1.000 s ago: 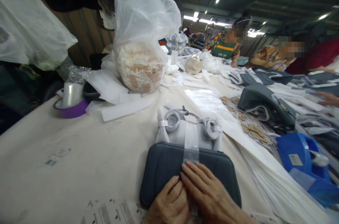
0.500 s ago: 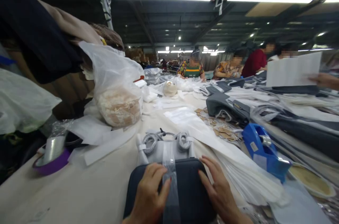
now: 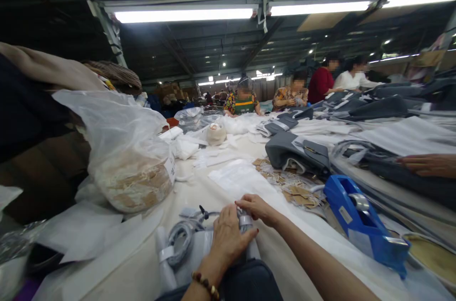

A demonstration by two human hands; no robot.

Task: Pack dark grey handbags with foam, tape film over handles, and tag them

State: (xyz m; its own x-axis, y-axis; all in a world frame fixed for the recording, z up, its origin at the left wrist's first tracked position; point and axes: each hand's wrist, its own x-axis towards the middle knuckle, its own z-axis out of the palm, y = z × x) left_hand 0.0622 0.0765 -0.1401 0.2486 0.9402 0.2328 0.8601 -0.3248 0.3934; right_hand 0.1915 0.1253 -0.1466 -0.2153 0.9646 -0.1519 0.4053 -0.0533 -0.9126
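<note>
A dark blue bag (image 3: 251, 284) lies at the bottom of the head view, partly behind my left wrist. Just beyond it is a pale grey part with wrapped handles and two coiled grey straps, each tied with a white band. The left coil (image 3: 180, 244) shows fully; most of the right coil (image 3: 245, 220) is covered by my hands. My left hand (image 3: 228, 232), with a beaded bracelet at the wrist, grips the right coil, thumb toward the right. My right hand (image 3: 258, 208) reaches across from the right, its fingers closed at the coil's far end.
A blue tape dispenser (image 3: 363, 220) stands to the right, near brown tags (image 3: 299, 194) and a grey bag (image 3: 299, 151). Left of my hands is a large plastic bag (image 3: 131, 163). Another person's hand (image 3: 429, 164) rests at the right edge. Several people work farther back.
Both hands have left the front of the dark blue bag and moved forward to the right coiled strap. The view has turned right. The co-worker's hand has lowered the white sheet.
</note>
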